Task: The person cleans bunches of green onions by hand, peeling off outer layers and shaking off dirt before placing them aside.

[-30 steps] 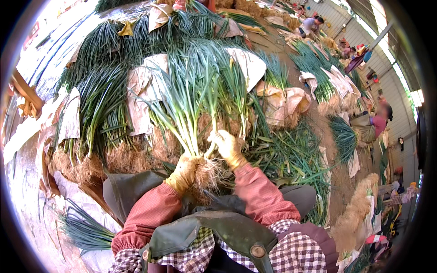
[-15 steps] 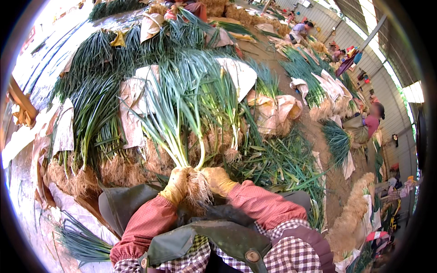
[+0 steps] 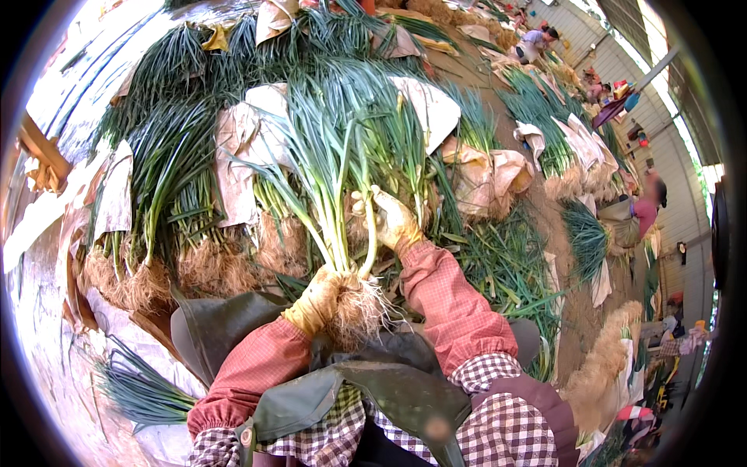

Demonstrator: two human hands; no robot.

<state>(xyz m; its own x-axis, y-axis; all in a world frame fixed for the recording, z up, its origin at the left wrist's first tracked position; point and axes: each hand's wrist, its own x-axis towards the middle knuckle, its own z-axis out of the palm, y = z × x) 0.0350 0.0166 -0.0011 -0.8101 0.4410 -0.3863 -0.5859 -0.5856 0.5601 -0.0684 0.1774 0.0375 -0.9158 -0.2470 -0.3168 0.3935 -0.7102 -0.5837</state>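
**Holding a bunch of green onions by its roots**

Spreading across the whole ground ahead of me are heaps of green onions (image 3: 179,171), laid in rows with their hairy roots toward me and their leaves pointing away, with sheets of brown paper (image 3: 245,148) tucked among them. Loose cut leaves (image 3: 506,265) litter the ground to my right, and further right more piles run off toward other people working in the distance.

My bunch (image 3: 342,171) stands nearly upright between my hands, long axis running away from me, roots low by my apron (image 3: 389,389) and leaves fanning up and out over the heaps behind. My left hand (image 3: 315,300), gloved, is clamped around its base just above the root ball (image 3: 362,307). My right hand (image 3: 389,218), also gloved, is higher and further out, closed around one stalk (image 3: 369,241) on the bunch's right edge. So the hands are apart, left low and near, right high and ahead.

A smaller bundle (image 3: 140,389) lies by my left knee. Nothing stands between my hands and the bunch; the heaps crowd close behind it.
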